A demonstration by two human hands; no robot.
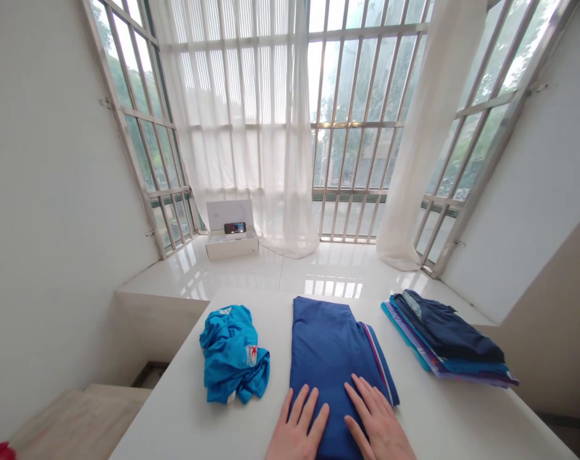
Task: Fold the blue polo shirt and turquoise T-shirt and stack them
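A folded dark blue garment [331, 345] with a red and white stripe along its right edge lies in the middle of the white table [189, 415]. My left hand [297, 428] lies flat on its near end, fingers spread, open. My right hand [379, 421] lies flat beside it on the same garment, fingers stretched out, open. Neither hand holds anything. A crumpled light blue shirt [232, 354] sits to the left of the folded garment, apart from it.
A stack of folded dark and purple clothes [446, 342] lies at the table's right. Beyond the table are a glossy white raised floor, an open white box with a phone [231, 230], sheer curtains and barred windows. A step drops off at the left.
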